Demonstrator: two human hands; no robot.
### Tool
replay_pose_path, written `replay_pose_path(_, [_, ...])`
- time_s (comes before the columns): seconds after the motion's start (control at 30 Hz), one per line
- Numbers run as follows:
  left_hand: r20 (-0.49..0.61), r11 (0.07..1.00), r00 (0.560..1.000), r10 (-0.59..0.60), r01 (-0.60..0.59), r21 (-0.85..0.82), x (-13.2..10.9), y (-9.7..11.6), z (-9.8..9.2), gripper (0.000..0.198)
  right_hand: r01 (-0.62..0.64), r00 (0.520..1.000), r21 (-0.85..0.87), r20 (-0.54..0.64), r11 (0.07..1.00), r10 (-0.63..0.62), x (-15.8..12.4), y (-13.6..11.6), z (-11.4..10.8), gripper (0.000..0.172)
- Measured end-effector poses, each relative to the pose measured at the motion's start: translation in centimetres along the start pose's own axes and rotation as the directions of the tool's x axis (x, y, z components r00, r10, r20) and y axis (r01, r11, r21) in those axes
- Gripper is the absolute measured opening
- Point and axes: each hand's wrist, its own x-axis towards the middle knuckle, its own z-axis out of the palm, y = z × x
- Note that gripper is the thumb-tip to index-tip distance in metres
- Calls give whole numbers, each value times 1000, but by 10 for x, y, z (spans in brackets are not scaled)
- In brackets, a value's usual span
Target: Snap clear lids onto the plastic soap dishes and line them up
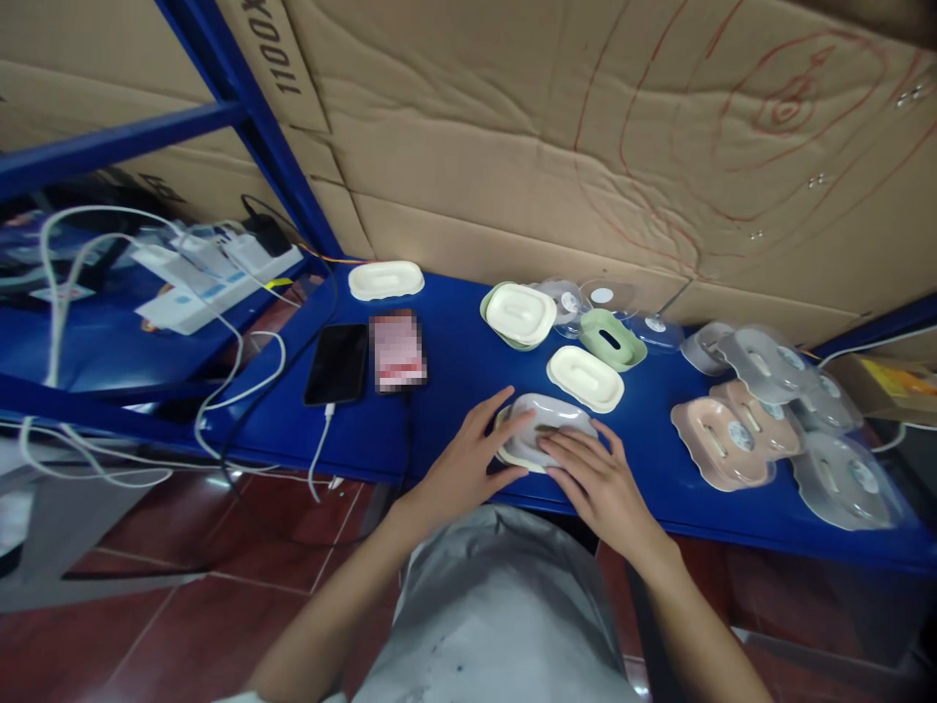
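Both my hands rest on a pale soap dish (546, 422) with a clear cover, near the front edge of the blue shelf (446, 391). My left hand (468, 459) grips its left end, thumb and fingers curled round the rim. My right hand (596, 478) lies over its right side, fingers stretched flat on the cover. A cream soap-dish insert (584, 377) lies just behind it.
More dishes lie behind: a cream one (386, 279), a green-and-cream one (518, 314), a green one (612, 338), clear covers (607, 295). Pink dishes (724, 441) and grey clear ones (841, 476) crowd the right. A black phone (337, 363) on a cable and a power strip (212, 278) sit left.
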Motion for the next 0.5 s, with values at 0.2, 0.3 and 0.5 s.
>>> replay_pose_path(0.2, [-12,977,987,158,-154,149,0,-3,4,50,71,997,-66,45,995,-68,9,-15,11,44])
replay_pose_path(0.3, [-1,967,983,182,-179,180,-1,-4,4,47,109,991,-79,81,991,-103,5,-12,11,46])
replay_pose_path(0.5, [-9,988,991,135,-134,81,0,0,0,39,-95,990,-50,-110,994,89,34,62,-19,37])
